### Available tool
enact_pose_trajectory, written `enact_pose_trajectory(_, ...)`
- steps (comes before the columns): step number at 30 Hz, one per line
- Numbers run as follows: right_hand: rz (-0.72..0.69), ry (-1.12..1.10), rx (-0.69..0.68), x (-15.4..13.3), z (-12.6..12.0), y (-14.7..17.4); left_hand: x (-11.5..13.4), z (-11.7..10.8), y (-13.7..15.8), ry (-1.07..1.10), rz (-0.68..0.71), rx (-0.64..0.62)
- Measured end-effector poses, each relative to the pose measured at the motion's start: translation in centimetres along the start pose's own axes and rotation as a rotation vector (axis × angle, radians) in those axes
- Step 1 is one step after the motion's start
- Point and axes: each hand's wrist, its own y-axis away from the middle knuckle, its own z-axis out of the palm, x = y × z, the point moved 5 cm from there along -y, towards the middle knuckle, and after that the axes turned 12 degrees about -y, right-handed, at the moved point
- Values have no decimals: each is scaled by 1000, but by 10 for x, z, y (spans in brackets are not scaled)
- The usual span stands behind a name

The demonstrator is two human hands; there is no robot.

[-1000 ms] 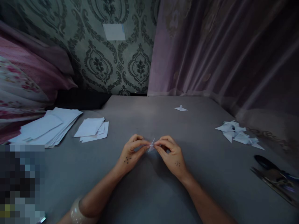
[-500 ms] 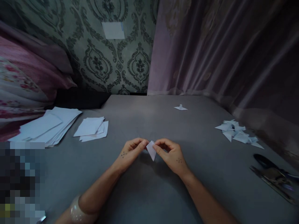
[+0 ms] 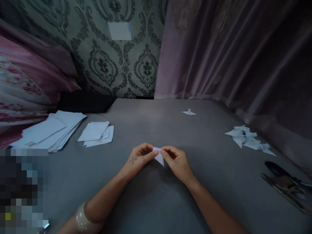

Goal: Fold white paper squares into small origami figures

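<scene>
A small folded piece of white paper [image 3: 159, 158] is held up between my two hands, a pointed end hanging downward. My left hand [image 3: 140, 158] pinches its upper left part, the thumb lying across the front face. On the other side my right hand [image 3: 177, 161] pinches the upper right edge between thumb and fingers. The fingertips behind the paper are partly hidden. Both hands are above the grey tabletop [image 3: 151, 201], with a shadow beneath them.
At left lie a stack of large white sheets [image 3: 52, 130] and a smaller pile of cut paper [image 3: 95, 131]. Several folded paper pieces [image 3: 251, 138] are heaped at right, with one folded piece [image 3: 189, 112] farther back. Scissors [image 3: 280, 172] rest near the right edge.
My left thumb has moved right, across the front of the folded paper. The paper's top is now flatter and its lower point has swung slightly right and up.
</scene>
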Motion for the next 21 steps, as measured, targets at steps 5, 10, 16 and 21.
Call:
enact_pose_trajectory(5,-15,7,40,-4,-3,-1,-6,7,-1,47,-49,-95)
enact_pose_trajectory(10,82,-118,27,3,3,-2,-12,0,-2,228,-110,16)
enact_pose_trajectory(16,-15,-46,18,2,5,-1,-16,9,-1,262,-105,-69)
enact_pose_trajectory(21,-65,-17,32,-1,1,-2,-15,7,-1,119,-65,-53)
